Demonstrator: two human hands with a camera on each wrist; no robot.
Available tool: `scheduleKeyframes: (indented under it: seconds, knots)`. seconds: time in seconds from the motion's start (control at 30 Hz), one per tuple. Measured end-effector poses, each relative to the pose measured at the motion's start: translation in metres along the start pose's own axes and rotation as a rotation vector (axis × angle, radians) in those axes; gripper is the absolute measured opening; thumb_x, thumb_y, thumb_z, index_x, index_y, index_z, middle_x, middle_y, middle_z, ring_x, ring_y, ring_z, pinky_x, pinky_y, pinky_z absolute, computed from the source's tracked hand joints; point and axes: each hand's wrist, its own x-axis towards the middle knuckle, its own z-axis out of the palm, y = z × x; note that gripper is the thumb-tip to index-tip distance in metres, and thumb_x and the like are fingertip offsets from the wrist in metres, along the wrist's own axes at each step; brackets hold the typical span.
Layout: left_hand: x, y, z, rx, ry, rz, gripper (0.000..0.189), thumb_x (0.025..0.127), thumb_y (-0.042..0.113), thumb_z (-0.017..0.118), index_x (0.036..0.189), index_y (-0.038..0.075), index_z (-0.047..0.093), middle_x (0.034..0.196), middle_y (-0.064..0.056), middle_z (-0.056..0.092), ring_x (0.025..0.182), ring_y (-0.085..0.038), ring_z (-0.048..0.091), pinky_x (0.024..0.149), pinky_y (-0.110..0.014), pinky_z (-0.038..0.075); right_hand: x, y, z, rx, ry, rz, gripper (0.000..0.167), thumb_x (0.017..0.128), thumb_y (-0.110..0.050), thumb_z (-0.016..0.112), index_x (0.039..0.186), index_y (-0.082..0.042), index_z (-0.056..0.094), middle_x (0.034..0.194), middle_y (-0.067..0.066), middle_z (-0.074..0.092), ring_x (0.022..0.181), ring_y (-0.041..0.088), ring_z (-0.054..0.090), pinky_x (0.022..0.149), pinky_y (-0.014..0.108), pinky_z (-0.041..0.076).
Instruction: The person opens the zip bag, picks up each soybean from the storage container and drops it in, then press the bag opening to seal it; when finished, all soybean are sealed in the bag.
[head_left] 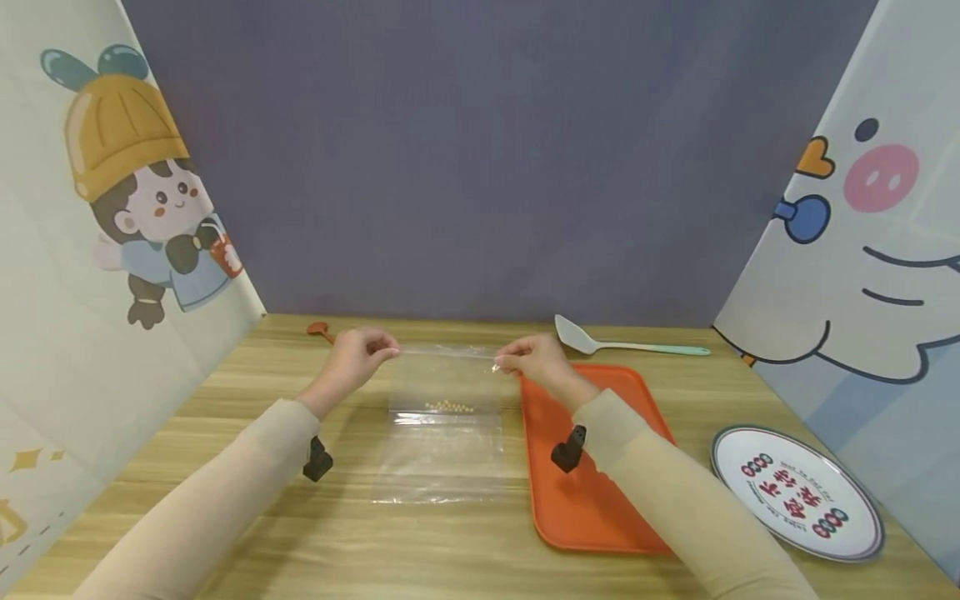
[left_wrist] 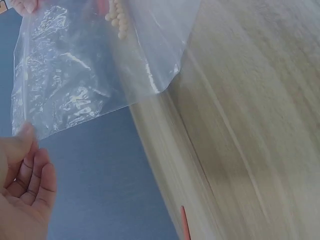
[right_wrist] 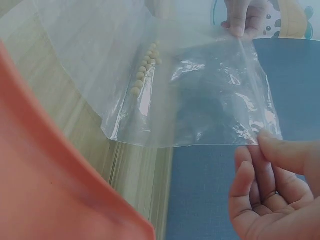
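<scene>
A clear plastic zip bag (head_left: 446, 379) is stretched between my two hands at the middle of the table. My left hand (head_left: 362, 348) pinches its top left corner between thumb and finger. With thumb and finger, my right hand (head_left: 534, 360) pinches the top right corner. Inside the bag, several small round cream-coloured beads or beans (right_wrist: 143, 71) lie in a row along a fold; their kind I cannot tell. The lower part of the bag (head_left: 442, 475) spreads flat toward me. In the left wrist view, the left hand (left_wrist: 27, 185) holds the edge beside the zip strip.
Right of the bag is an orange-red tray (head_left: 551, 500), partly under my right forearm. A white spatula with a green handle (head_left: 637, 346) lies behind it. A white plate with red lettering (head_left: 750, 450) sits far right. A small red spoon-like utensil (head_left: 318, 329) lies behind my left hand.
</scene>
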Motion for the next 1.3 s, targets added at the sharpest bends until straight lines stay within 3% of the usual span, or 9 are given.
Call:
scheduleKeyframes:
  seconds: [0.13, 0.33, 0.47, 0.6, 0.73, 0.87, 1.1, 1.3]
  knots:
    - [-0.001, -0.004, -0.003, -0.024, -0.037, 0.010, 0.010, 0.089, 0.016, 0.069, 0.093, 0.007, 0.070, 0.088, -0.008, 0.069, 0.078, -0.018, 0.062, 0.069, -0.031, 0.052, 0.000, 0.001, 0.001, -0.001, 0.003, -0.014, 0.016, 0.083, -0.010, 0.076, 0.095, 0.001, 0.075, 0.082, 0.009, 0.075, 0.068, 0.010, 0.067, 0.073, 0.036, 0.060]
    - [0.000, -0.002, -0.009, -0.023, -0.126, 0.048, 0.034, 0.089, 0.027, 0.071, 0.115, 0.007, 0.064, 0.112, -0.009, 0.062, 0.107, -0.029, 0.058, 0.097, -0.048, 0.050, -0.001, 0.003, 0.003, -0.031, -0.007, -0.042, 0.013, 0.082, -0.012, 0.076, 0.092, -0.004, 0.077, 0.080, 0.007, 0.075, 0.072, 0.016, 0.069, 0.077, 0.042, 0.060]
    - [0.004, 0.016, -0.007, 0.009, -0.161, 0.121, 0.046, 0.086, 0.032, 0.073, 0.124, 0.010, 0.060, 0.126, -0.008, 0.057, 0.122, -0.032, 0.051, 0.108, -0.053, 0.042, -0.003, 0.001, 0.004, -0.011, -0.025, -0.030, 0.014, 0.083, -0.014, 0.076, 0.093, -0.005, 0.077, 0.083, 0.007, 0.075, 0.079, 0.024, 0.071, 0.084, 0.049, 0.058]
    - [0.009, 0.044, 0.006, 0.088, -0.196, 0.221, 0.051, 0.085, 0.032, 0.074, 0.128, 0.010, 0.059, 0.132, -0.010, 0.056, 0.126, -0.031, 0.050, 0.110, -0.051, 0.041, -0.003, 0.000, 0.004, 0.010, -0.043, -0.039, 0.015, 0.083, -0.014, 0.076, 0.095, -0.004, 0.076, 0.085, 0.008, 0.076, 0.084, 0.028, 0.072, 0.085, 0.050, 0.057]
    - [0.017, 0.071, 0.027, 0.168, -0.202, 0.277, 0.047, 0.086, 0.029, 0.073, 0.127, 0.009, 0.062, 0.130, -0.010, 0.060, 0.124, -0.029, 0.054, 0.109, -0.046, 0.044, -0.003, 0.001, 0.002, 0.029, -0.052, -0.058, 0.018, 0.084, -0.013, 0.075, 0.097, -0.002, 0.076, 0.086, 0.010, 0.076, 0.079, 0.022, 0.072, 0.081, 0.046, 0.059]
    - [0.026, 0.088, 0.049, 0.174, -0.195, 0.256, 0.034, 0.087, 0.027, 0.072, 0.115, 0.008, 0.069, 0.118, -0.006, 0.068, 0.114, -0.024, 0.061, 0.103, -0.040, 0.049, -0.003, 0.002, 0.001, 0.047, -0.052, -0.067, 0.019, 0.084, -0.011, 0.074, 0.098, 0.002, 0.074, 0.084, 0.010, 0.075, 0.071, 0.013, 0.069, 0.080, 0.045, 0.060]
    - [0.030, 0.097, 0.065, 0.123, -0.194, 0.190, 0.009, 0.086, 0.023, 0.073, 0.087, 0.014, 0.074, 0.087, 0.001, 0.072, 0.079, -0.012, 0.064, 0.074, -0.028, 0.056, -0.008, 0.003, 0.004, 0.060, -0.039, -0.040, 0.017, 0.084, -0.009, 0.074, 0.097, 0.003, 0.074, 0.085, 0.010, 0.075, 0.070, 0.013, 0.068, 0.080, 0.046, 0.060]
    - [0.032, 0.096, 0.064, 0.090, -0.224, 0.163, 0.006, 0.086, 0.019, 0.072, 0.085, 0.013, 0.073, 0.082, 0.002, 0.070, 0.072, -0.009, 0.060, 0.067, -0.024, 0.053, -0.009, 0.001, 0.006, 0.069, -0.020, -0.045, 0.018, 0.085, -0.008, 0.073, 0.097, 0.004, 0.073, 0.084, 0.012, 0.075, 0.067, 0.013, 0.068, 0.078, 0.046, 0.060]
